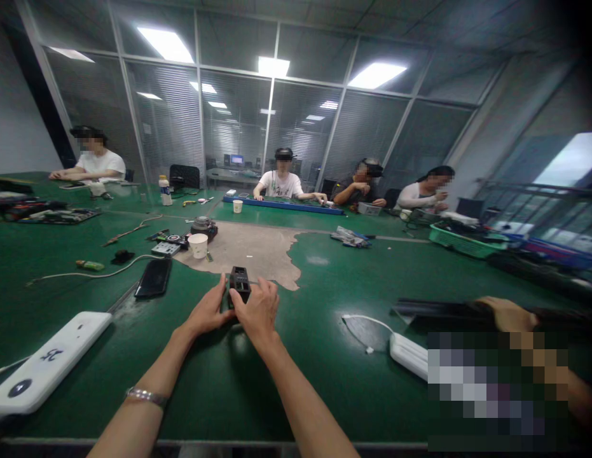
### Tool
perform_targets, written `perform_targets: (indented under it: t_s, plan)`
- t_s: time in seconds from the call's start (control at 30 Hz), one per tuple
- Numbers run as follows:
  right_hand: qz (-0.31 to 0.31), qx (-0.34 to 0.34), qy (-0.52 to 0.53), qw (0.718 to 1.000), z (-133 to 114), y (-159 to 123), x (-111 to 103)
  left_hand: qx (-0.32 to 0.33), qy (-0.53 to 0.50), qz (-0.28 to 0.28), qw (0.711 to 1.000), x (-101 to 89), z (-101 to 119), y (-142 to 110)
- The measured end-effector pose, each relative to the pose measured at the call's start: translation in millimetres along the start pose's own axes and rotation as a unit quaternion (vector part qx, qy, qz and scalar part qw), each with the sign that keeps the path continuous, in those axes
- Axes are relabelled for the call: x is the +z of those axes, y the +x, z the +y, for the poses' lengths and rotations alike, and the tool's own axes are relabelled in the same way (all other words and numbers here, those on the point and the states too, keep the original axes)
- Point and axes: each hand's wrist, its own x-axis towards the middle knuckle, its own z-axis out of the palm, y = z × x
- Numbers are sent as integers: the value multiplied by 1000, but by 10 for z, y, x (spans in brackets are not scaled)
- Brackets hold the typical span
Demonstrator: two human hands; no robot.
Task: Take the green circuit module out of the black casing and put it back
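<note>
Between my two hands a small black box-shaped part (239, 277) with square openings in its top stands over the green table. My left hand (208, 308), with a silver bracelet on the wrist, grips it from the left side. My right hand (258, 310) closes on its right side, the thumb lying across the near face. The lower end of the part is hidden by my fingers. Just beyond it, a bare brown patch (250, 245) shows in the table's green covering.
Left of my hands lie a black phone (153, 277) and a long white device (50, 362) with a cable. A paper cup (198, 245) stands beside electronic parts. At right, another person's hand (510, 313) is on a dark object, near a white device (407, 356). Several people sit opposite.
</note>
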Motion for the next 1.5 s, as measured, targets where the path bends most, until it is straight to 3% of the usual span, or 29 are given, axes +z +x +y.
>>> perform_targets:
  t_s: [0.43,1.1,1.27,1.5]
  plan:
    - [-88,-10,-79,993,-30,-98,43,15,6,-3,1000,13,18,12]
    - [-10,-25,-43,999,-21,-99,200,16,0,-6,1000,13,-10,12]
    - [17,1,-8,1000,-22,101,-43,-4,20,-16,1000,-21,32,10]
    - [46,14,-52,997,479,371,-622,-10,28,-11,1000,-26,37,2]
